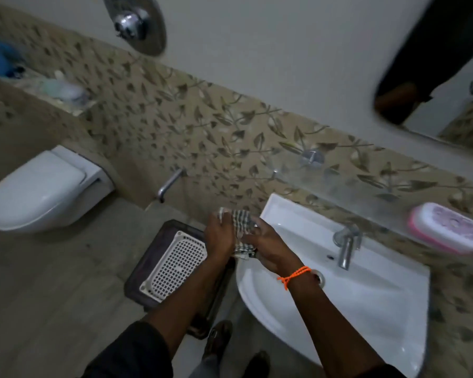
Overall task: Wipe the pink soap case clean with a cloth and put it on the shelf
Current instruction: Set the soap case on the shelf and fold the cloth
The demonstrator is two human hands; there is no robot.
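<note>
The pink soap case [445, 227], pink with a pale patterned lid, lies on the glass shelf [352, 184] fixed to the tiled wall above the sink, at the right. A checked cloth [242, 226] is bunched between both hands, left of the sink's edge. My left hand [219, 236] grips the cloth from the left side. My right hand [265, 246], with an orange thread at the wrist, holds it from the right. Both hands are well apart from the soap case.
A white sink [366, 290] with a chrome tap [346, 246] fills the right. A white perforated tray on a dark bin [172, 263] sits on the floor below my hands. A toilet [38, 186] stands left. A mirror [448, 77] hangs upper right.
</note>
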